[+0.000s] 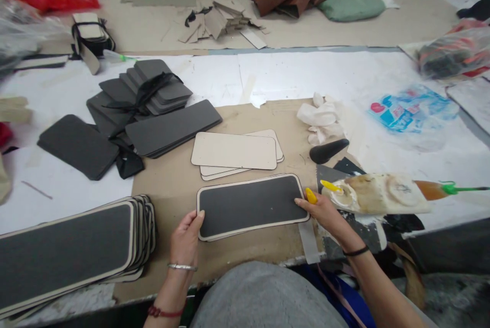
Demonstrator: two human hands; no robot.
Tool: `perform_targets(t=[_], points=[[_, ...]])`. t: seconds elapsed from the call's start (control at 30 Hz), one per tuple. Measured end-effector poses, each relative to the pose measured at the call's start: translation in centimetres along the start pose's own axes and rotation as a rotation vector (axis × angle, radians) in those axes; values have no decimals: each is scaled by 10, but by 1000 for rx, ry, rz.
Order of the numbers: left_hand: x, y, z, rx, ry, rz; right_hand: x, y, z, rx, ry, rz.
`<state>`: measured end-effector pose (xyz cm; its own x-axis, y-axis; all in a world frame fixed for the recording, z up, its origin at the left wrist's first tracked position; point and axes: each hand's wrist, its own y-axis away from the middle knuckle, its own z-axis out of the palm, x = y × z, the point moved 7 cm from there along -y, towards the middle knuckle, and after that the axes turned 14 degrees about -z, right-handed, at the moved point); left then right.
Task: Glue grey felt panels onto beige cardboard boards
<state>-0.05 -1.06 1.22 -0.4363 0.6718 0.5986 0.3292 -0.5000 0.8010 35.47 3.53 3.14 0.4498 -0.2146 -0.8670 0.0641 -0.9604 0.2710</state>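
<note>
A long panel (250, 205), black on top with a beige rim, lies on the brown card right in front of me. My left hand (186, 238) curls its fingers around the panel's left end. My right hand (323, 209) pinches the panel's right edge, and a small yellow piece (311, 195) sticks up from its fingers; I cannot tell whether this is a tool or a finger cover. Just behind the panel lie a few plain beige boards (234, 151).
A stack of finished black-and-beige panels (72, 251) lies at the near left. Black foam pieces (172, 127) and a tied bundle (153, 88) sit at the mid left. At the right are a glue-smeared board (378, 194) with a brush, a white glove (320, 116) and plastic bags.
</note>
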Motion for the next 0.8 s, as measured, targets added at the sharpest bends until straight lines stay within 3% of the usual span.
perform_targets(t=[0.4,0.53,0.67,0.8], points=[[-1,-7,-7,50,-250,87,-1,-8,-2,-23,73,4],[2,-8,-9,46,-333,125,2,-9,-6,-48,259,-16],[28,3,-15,247,-454,365,-7,-2,-16,-3,731,-47],[64,-7,10,301,-635,581,-38,-6,-4,-32,940,-100]])
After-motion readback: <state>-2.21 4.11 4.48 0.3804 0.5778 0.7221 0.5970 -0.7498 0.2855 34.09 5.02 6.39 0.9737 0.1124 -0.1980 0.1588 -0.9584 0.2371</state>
